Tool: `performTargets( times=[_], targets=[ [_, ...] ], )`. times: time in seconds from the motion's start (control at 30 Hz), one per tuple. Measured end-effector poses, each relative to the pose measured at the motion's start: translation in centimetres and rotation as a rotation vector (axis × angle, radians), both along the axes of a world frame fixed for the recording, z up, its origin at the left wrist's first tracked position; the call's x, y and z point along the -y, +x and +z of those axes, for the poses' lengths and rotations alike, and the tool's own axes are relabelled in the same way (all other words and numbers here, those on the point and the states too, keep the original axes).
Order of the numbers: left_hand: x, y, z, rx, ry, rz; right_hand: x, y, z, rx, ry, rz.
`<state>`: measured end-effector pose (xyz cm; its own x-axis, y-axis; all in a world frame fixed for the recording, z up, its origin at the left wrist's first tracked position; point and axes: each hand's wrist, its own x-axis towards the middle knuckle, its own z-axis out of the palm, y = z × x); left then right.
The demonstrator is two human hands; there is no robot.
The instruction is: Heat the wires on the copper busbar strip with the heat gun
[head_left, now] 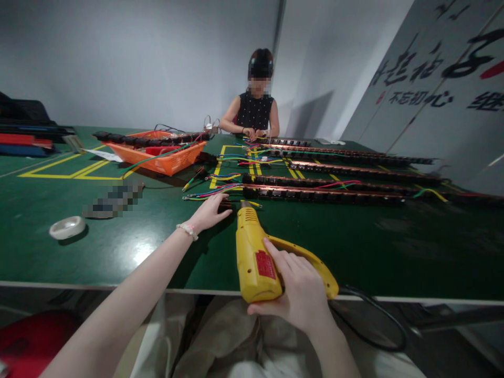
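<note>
Right hand: the right hand (301,291) is wrapped around the grip of the yellow heat gun (255,254), index finger stretched along its body; the gun lies over the near table edge, nozzle pointing away at the strips.
Left hand: the left hand (210,211) reaches forward, fingers bent down onto the near end of the closest socket strip (318,193), just left of the nozzle; whether they pinch anything I cannot tell.
Table edge: the green table (374,247) ends in a pale rim right under the gun's body; its black cord (378,320) loops below the edge at the right.
Open room: bare green surface lies right of the gun and left of the forearm.
In the way ahead: several long strips with copper bars and coloured wires (220,191) lie side by side across the middle.
Left side: a white tape roll (67,227) sits well apart; an orange basket (161,154) stands further back.
Far side: another person (255,107) works at the opposite edge.
</note>
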<state>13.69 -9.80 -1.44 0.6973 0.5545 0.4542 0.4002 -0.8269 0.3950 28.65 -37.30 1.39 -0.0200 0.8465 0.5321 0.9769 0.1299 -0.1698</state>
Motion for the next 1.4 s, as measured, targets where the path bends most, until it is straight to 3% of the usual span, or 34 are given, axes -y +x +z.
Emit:
performTargets(
  times=[0.2,0.43,0.73,0.97,1.13,1.4],
  targets=[
    [0.0,-0.1,0.2,-0.018,-0.021,-0.005,0.6,1.3,0.0,0.012,0.01,-0.036],
    [-0.1,-0.1,0.3,0.016,-0.065,-0.022,0.7,0.9,-0.2,0.065,0.043,-0.074],
    [-0.4,0.1,0.0,0.114,-0.181,-0.045,-0.4,-3.6,-1.3,0.039,0.142,-0.13],
    [0.0,-0.2,0.1,0.191,-0.188,-0.09,-0.9,-6.6,-0.7,0.045,0.157,-0.013],
    [0.1,-0.3,-0.5,0.285,-0.321,-0.142,-0.8,-6.4,-0.5,0.02,0.122,0.048],
    [0.6,-0.4,0.7,0.184,-0.229,-0.098,-0.6,-4.7,-0.4,-0.002,0.076,0.067]
  ],
)
